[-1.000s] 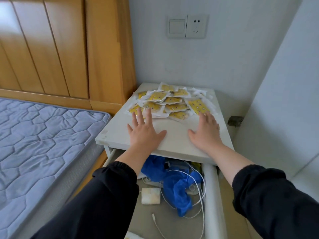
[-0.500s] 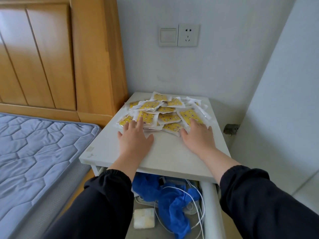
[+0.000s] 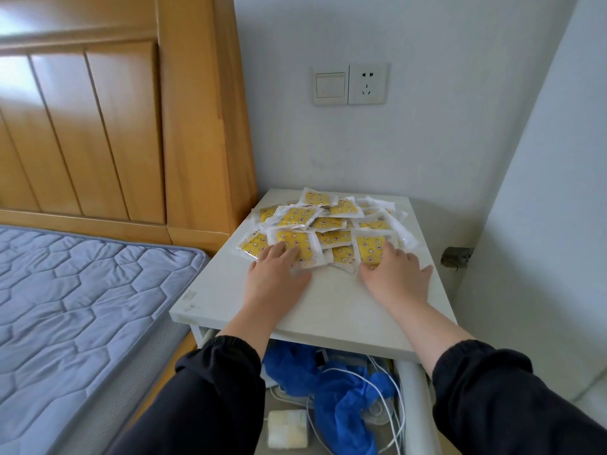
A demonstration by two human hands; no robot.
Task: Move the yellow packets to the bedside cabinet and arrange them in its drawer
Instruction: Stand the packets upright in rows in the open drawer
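Both hands' fingers [image 3: 282, 254] rest on yellow packets [image 3: 325, 224] atop cabinet [image 3: 328, 307]

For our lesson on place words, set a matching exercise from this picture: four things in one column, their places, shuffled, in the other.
Things
1 packets
2 blue plastic
3 socket
4 mattress

Places
A on the wall
B in the open drawer
C on the cabinet top
D left of the cabinet

Pairs: 1-C, 2-B, 3-A, 4-D.
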